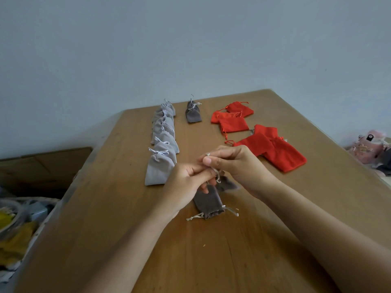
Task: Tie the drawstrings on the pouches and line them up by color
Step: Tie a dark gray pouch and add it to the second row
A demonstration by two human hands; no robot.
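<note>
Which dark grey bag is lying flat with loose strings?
The dark grey pouch nearest the camera, below the left hand and right hand. Its strings trail loose; the far pouch is tied, the held pouch is in both hands.

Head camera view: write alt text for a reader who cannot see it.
A left hand and a right hand pinch the drawstring of a dark grey pouch above a wooden table, over a second, untied dark grey pouch. Beyond are a row of tied light grey pouches at left, tied dark grey pouches farther back, and loose red pouches at right.
</note>
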